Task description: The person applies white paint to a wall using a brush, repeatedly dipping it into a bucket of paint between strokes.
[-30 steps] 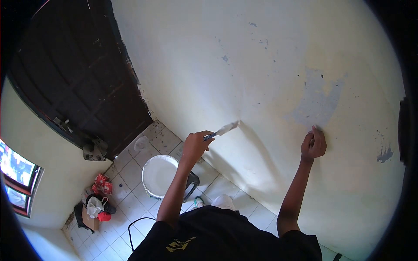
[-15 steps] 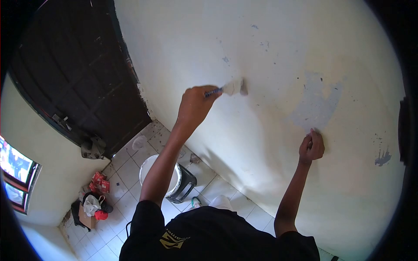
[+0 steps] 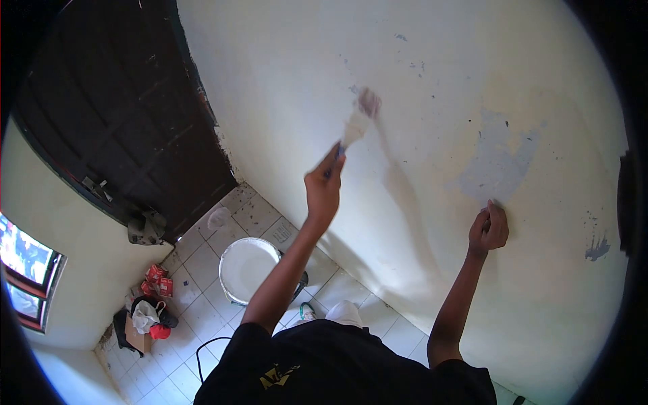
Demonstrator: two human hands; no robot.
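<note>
My left hand (image 3: 324, 192) is closed around the handle of a paintbrush (image 3: 354, 129), whose bristles are blurred by motion and point up at the pale wall (image 3: 412, 162). The bristles are close to a small grey mark; whether they touch it is hard to tell. My right hand (image 3: 489, 228) is curled with its fingertips at the wall, just below a large grey patch (image 3: 498, 162). Something dark shows between its fingers, too small to name. Below my left forearm stands a round bucket (image 3: 250, 240) with whitish contents.
A dark wooden door (image 3: 128, 128) fills the upper left. Red boxes (image 3: 159, 280), a white plastic bag (image 3: 143, 316) and a cardboard piece lie along the left wall. Behind the bucket, a dark stool partly shows. White tiles (image 3: 199, 263) cover the floor.
My left hand has moved right and slightly down, and the brush has swung from sideways to pointing up, its bristles higher on the wall. My right hand stays nearly in place.
</note>
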